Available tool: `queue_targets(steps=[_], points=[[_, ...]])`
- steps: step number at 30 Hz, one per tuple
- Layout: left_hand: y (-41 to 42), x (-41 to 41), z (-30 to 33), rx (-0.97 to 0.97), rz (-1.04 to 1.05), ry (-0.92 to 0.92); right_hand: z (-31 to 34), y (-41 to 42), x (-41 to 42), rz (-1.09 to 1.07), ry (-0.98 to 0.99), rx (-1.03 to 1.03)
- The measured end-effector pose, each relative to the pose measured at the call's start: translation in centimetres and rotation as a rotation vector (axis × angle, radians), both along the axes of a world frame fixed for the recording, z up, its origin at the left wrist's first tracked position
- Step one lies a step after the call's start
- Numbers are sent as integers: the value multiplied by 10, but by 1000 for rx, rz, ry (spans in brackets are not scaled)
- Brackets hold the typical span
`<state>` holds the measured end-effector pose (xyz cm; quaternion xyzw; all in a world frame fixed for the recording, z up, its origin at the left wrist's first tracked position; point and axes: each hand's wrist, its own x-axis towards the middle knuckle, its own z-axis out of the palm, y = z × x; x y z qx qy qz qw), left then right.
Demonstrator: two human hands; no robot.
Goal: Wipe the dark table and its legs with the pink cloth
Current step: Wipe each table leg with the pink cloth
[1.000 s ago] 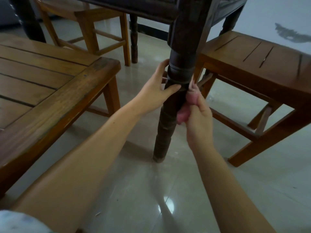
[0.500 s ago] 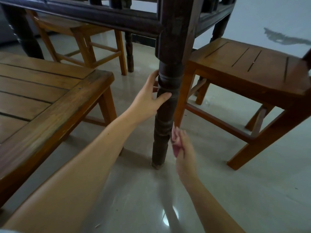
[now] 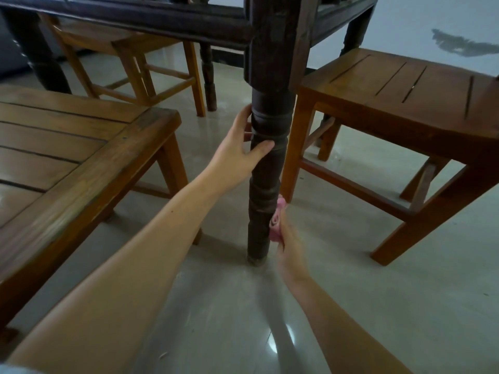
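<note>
Seeing dark table [image 3: 167, 18] from low angle, near leg [image 3: 266, 168] centre frame, standing on pale tiled floor [image 3: 378, 292]. My left hand [image 3: 237, 152] grips leg at turned ring section, thumb across front, fingers wrapped round back. My right hand [image 3: 290, 249] low on leg's right side, fingers curled round bunched pink cloth [image 3: 276, 221], cloth pressed against lower leg just above foot. Brown wooden stool [image 3: 399, 103] right of leg, wooden bench [image 3: 81, 147] left, wooden chair [image 3: 135, 58] behind.
</note>
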<state>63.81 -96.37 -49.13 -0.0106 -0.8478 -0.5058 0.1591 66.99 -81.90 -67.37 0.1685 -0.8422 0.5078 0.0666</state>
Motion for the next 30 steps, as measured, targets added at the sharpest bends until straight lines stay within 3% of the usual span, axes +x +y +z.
queue_targets(steps=[3,6,8,12,17,20,22,30], points=[[-2,0,-1,-4,-11,-5,-25,15,5,22,-118,-56],[-2,0,-2,-2,-7,0,-40,19,9,122,-275,25],[-2,0,-2,17,-4,-24,-30,22,16,203,-445,101],[-3,7,15,57,-25,-214,43,18,23,62,-743,-29],[-5,65,45,-100,42,-538,158,30,36,161,-650,103],[-5,116,77,-213,46,-729,227,28,49,87,-736,58],[-4,146,115,-284,11,-812,275,24,62,132,-696,186],[-29,213,297,-673,-43,-733,472,-17,88,346,-559,357]])
